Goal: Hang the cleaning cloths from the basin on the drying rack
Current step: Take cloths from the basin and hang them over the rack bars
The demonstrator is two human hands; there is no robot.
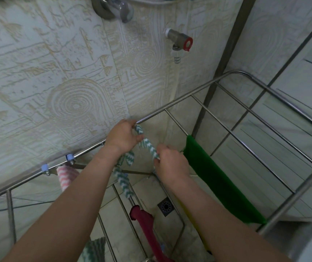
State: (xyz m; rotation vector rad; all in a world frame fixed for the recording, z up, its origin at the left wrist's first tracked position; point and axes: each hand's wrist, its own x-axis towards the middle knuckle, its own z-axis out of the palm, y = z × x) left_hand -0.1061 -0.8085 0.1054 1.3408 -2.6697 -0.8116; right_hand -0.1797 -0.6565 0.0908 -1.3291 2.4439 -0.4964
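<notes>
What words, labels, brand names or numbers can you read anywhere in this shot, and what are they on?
None: no readable text appears anywhere.
Wall tiles: embossed swirls and lines only, no lettering.
Tap valve with the red handle: any marking is too small to read.
Green-and-white zigzag cloth held by the left hand and right hand, and the green cloth on the drying rack: no tags visible.

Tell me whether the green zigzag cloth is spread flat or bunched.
Bunched: the green zigzag cloth forms a narrow twisted band between left hand and right hand.

Both hands, left (122, 136) and right (170, 160), pinch a green-white cloth (147, 143) above the drying rack (232, 131).
</notes>
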